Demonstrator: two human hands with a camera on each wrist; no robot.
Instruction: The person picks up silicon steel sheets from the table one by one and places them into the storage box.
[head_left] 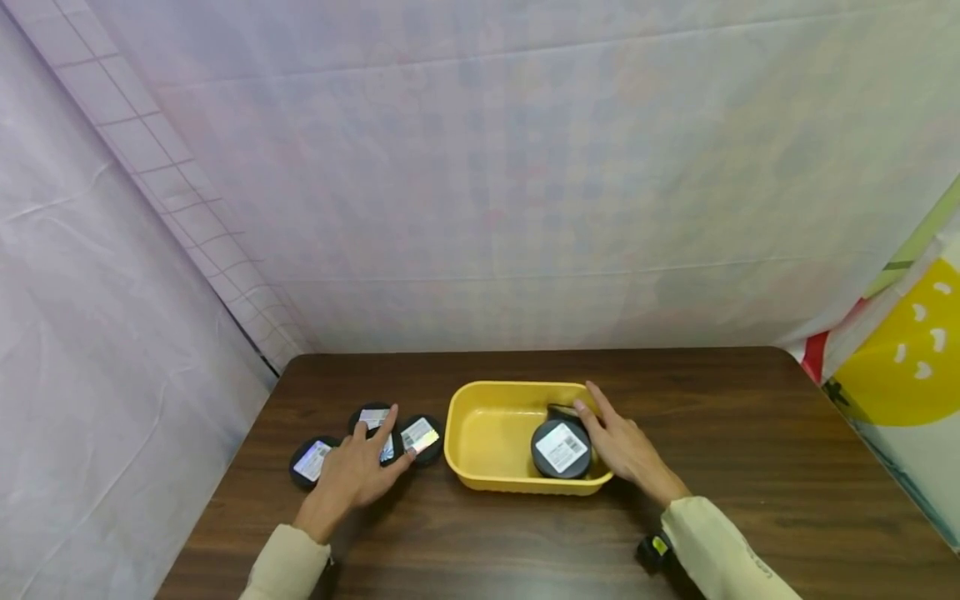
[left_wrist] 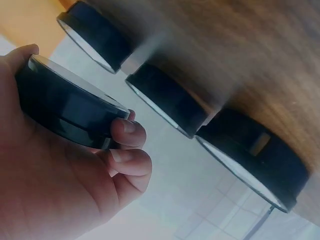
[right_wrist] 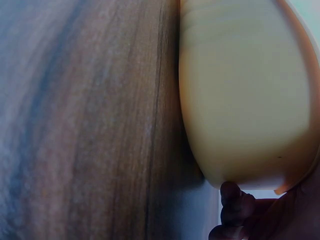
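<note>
My left hand (head_left: 358, 471) grips a round, flat black container (left_wrist: 67, 107) by its sides, thumb and fingers around its edge. Beyond it, more black containers with white labels lie on the table: one by the basin (head_left: 421, 439), one behind the hand (head_left: 372, 414), one at far left (head_left: 311, 461). My right hand (head_left: 626, 446) holds the right end of a yellow plastic basin (head_left: 480, 482), thumb over the rim and fingers against the outer wall (right_wrist: 245, 125). Inside the basin, a labelled black container (head_left: 561, 450) sits at the right, in front of another, tilted and mostly hidden one (head_left: 561, 411).
The dark wood-grain table (head_left: 750, 433) ends at a pale hanging cloth (head_left: 480, 208) along its back. Another white cloth (head_left: 112, 333) hangs on the left. A small black device with a yellow-green patch (head_left: 652, 552) is beside the right sleeve (head_left: 720, 546).
</note>
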